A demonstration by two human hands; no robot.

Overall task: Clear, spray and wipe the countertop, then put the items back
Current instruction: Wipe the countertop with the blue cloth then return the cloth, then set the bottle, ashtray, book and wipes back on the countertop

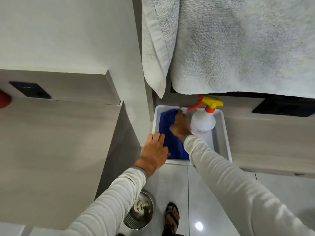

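**Down in the tray: both hands on the blue cloth**

Low on the floor, a blue cloth (172, 147) lies in the left half of a white plastic tray (225, 133). The right hand (180, 127) rests on the cloth's far part with its fingers curled down into the fabric, gripping it. The left hand (156, 150) lies at the tray's near left corner, fingers straight and spread, fingertips touching the cloth's edge and the rim. Both arms wear pale ribbed sleeves.

Just beside the right hand, in the same tray, a spray bottle (202, 121) stands upright: a translucent white body, an orange collar and trigger, a yellow nozzle head. Its label is too blurred to read.

The tray sits on glossy pale floor tiles (221, 193) against a wood-grain cabinet front. White towels (238, 48) hang above it; their lower hems cover the cabinet's upper part and nearly reach the nozzle. To the left a pale wood-grain worktop (51, 133) juts forward, with a dark rectangular panel (29, 90) set in its raised back section and a red object (4, 101) cut off at the picture's edge.

Near the bottom, a round metal bin (139, 212) stands on the tiles, its contents unclear, next to a sandalled foot (172, 217).
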